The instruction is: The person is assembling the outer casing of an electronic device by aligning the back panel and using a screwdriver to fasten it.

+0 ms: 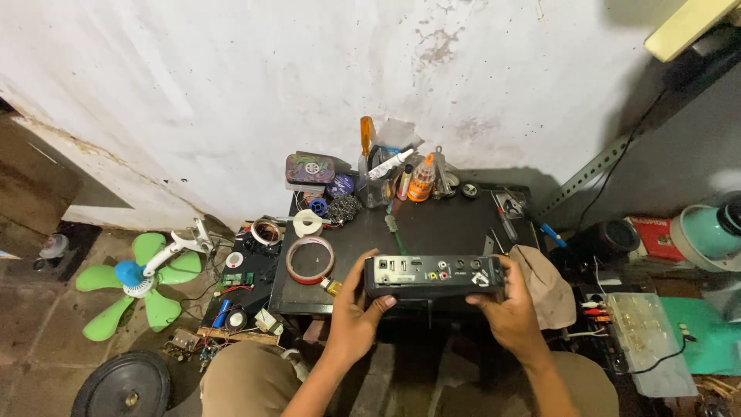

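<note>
Both hands' fingers (384,303) clamp the black box (432,276) by its ends, box between them.

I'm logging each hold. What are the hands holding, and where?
Both hold a black electronics box: left hand at its left end, right hand at its right end.

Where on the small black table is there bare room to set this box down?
Bare patch mid-table, between the tape roll, the cloth and the black box both hands hold. The back edge by the wall is crowded with bottles and tools.

Black table (448,232); tape roll (310,259); cloth (543,282)
</note>
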